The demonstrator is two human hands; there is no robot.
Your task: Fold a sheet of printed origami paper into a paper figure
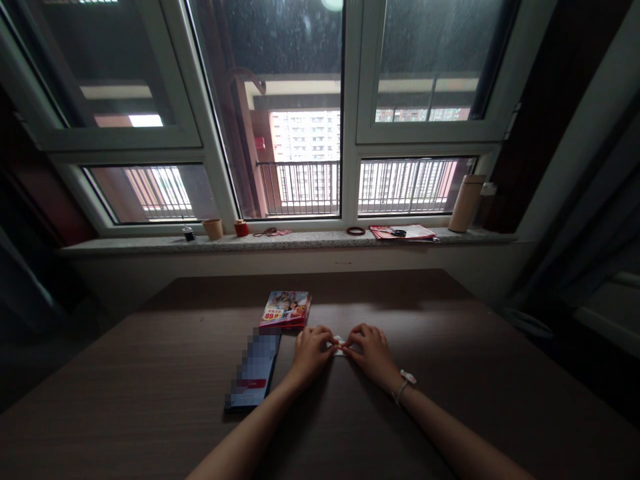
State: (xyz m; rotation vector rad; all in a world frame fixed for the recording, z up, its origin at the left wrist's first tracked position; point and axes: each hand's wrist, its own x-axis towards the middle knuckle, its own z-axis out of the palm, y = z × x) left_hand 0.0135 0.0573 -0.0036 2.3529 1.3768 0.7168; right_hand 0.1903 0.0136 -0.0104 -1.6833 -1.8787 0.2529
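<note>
A small white piece of paper [339, 351] lies low over the brown table [150, 387], in front of the person and between the two hands. The left hand [314, 350] and the right hand [370, 350] come in from opposite sides, each with its fingertips drawn in narrow and holding the paper near its edge, probably because so small a piece needs steadying from both sides at once. The forearms slant inward, seemingly so that the fingertips can meet at the middle. The phone [255, 377] lies beside the left forearm, perhaps to keep its screen within a glance, while the stack of leaflets [286, 309] sits beyond it, which leaves the arms room. The phone's long axis runs away from the person, leaning rightward at its far end. The paper's own long axis and pointing cannot be told, since fingers cover both its sides; only its middle shows.
</note>
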